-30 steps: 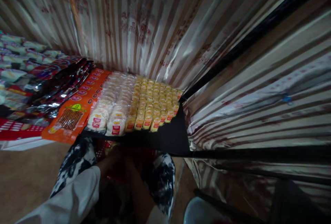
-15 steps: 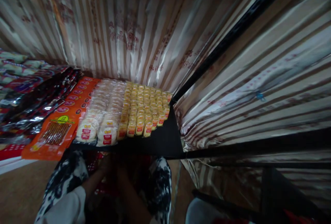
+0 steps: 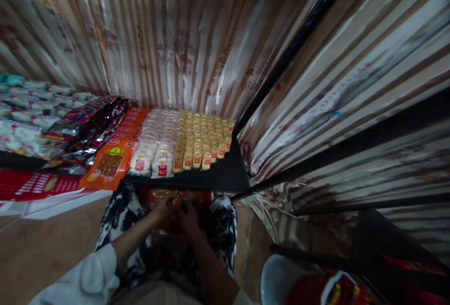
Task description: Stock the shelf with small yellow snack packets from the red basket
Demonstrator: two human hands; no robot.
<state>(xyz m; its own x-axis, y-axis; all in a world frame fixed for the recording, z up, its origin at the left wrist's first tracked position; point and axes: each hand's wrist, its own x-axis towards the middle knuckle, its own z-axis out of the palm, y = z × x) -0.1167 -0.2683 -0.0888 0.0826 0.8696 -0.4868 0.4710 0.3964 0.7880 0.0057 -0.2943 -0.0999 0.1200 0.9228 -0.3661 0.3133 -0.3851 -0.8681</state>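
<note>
Between my knees, under the shelf's front edge, my left hand [image 3: 164, 207] and my right hand [image 3: 187, 216] are close together with the fingers bent inward. The picture is dark there, and whatever the fingers hold is too small to make out. Beneath them is a red container or bag [image 3: 207, 198] with small wrapped pieces in it, partly hidden by my hands. On the black shelf [image 3: 228, 173] just beyond stand rows of small yellow snack packs [image 3: 206, 143], two rows of round white wrapped cakes [image 3: 162, 162] and a flat orange snack bag [image 3: 108, 166].
Dark red glossy packets [image 3: 101, 124] and pale packets [image 3: 35, 103] lie further left. A red and white box [image 3: 52, 185] is below them. Striped sheeting [image 3: 183, 37] hangs behind, with a black pole [image 3: 281, 56]. At lower right are a white basin [image 3: 276, 277] and a red bag [image 3: 309, 291].
My view has tilted and shifted, so more of the left shelf and my lap show. My hands, dark and low before, appear further up and clearer, still close together.
</note>
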